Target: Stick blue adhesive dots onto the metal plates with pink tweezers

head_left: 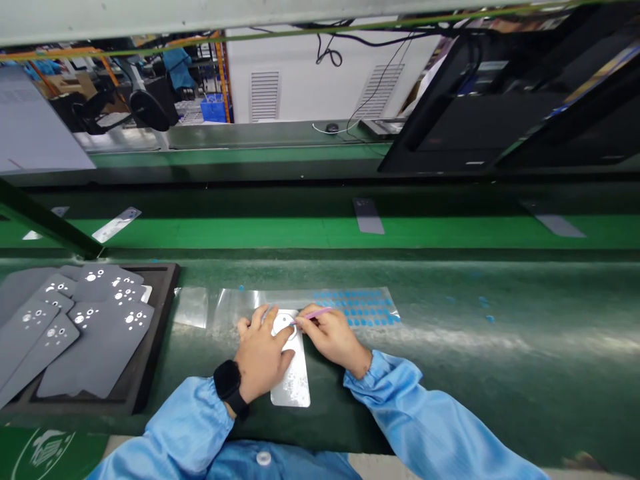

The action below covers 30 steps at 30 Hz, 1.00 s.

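Head view: the left hand (263, 353) presses a white plate (293, 387) near the green bench's (500, 373) front edge. The right hand (333, 337), just beside it, pinches a pink pick (315, 315), its tip hard to make out. A blue-dot sheet (357, 308) lies just behind; a foam tray (167, 287) of grey perforated panels (95, 350) sits toward the left edge.

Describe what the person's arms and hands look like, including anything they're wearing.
The left arm's light blue smock sleeve and the right arm's matching light blue sleeve end in gathered cuffs. The left hand and right hand are bare, without gloves. A black square-faced smartwatch on a black strap sits on the left wrist.
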Motion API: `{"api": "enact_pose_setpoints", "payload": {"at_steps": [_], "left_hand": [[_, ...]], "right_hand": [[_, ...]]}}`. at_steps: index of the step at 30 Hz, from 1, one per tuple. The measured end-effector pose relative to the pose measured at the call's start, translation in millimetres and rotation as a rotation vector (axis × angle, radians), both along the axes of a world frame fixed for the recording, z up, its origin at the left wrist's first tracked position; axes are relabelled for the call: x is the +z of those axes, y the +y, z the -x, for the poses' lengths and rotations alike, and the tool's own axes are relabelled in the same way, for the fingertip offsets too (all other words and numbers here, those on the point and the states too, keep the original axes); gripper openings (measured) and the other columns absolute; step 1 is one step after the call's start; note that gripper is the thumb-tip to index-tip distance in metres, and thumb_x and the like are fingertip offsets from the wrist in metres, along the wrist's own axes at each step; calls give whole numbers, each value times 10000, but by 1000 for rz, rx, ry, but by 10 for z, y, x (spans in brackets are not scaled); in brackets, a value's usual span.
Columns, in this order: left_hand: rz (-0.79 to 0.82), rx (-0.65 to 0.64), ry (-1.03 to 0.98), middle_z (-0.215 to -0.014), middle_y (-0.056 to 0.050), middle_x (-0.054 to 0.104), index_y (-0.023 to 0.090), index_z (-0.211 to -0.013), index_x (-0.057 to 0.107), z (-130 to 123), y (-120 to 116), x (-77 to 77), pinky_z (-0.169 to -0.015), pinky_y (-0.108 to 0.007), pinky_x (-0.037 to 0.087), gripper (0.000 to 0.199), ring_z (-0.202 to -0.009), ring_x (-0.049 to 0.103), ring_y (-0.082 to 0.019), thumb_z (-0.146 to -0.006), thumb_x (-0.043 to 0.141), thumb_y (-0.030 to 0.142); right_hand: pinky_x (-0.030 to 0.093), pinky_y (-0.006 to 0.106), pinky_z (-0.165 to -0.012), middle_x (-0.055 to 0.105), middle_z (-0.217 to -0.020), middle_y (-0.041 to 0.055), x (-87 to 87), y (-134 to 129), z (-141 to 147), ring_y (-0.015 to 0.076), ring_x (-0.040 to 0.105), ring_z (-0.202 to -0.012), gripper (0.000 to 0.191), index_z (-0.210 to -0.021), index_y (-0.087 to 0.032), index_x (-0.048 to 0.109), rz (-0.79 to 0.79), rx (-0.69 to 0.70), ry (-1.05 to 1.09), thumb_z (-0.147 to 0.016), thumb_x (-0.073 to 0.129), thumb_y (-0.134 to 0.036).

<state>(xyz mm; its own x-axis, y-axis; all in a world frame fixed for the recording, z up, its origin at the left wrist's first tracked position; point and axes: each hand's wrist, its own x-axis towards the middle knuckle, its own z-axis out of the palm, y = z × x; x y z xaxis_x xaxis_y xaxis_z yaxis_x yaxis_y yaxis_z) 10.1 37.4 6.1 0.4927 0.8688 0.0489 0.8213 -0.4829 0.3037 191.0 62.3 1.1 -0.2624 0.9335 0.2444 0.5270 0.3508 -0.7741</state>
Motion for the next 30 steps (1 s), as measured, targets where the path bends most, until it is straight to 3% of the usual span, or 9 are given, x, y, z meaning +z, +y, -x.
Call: {"api": "enact_pose_setpoints", "payload": {"at_steps": [10, 24, 30], "left_hand": [[22, 5, 19, -1389, -131, 466, 287, -1144, 629, -7, 3, 49, -865, -526, 355, 339, -1271, 352, -373, -811, 641, 348], [32, 25, -38, -1391, -137, 454, 281, -1160, 598, 13, -17, -24, -910, -570, 314, 363, -1294, 333, -364, -802, 654, 303], [-13, 86, -76, -1360, -178, 448, 187, -1180, 531, 7, -33, -62, -937, -571, 324, 495, -1295, 336, -368, -749, 715, 345]], "right_hand": [[501, 275, -651, 675, -702, 41, -19, -56, -13, 177, 653, -680, 217, -757, -204, 596, -105, 13, -78, -918, 460, -257], [486, 303, -674, 658, -698, 42, 60, -68, -33, 194, 635, -693, 230, -717, -227, 577, 82, 8, -83, -887, 456, -323], [485, 290, -681, 632, -775, 56, 123, 82, -7, 179, 619, -709, 207, -723, -213, 530, 103, -124, 62, -877, 400, -260]]}}
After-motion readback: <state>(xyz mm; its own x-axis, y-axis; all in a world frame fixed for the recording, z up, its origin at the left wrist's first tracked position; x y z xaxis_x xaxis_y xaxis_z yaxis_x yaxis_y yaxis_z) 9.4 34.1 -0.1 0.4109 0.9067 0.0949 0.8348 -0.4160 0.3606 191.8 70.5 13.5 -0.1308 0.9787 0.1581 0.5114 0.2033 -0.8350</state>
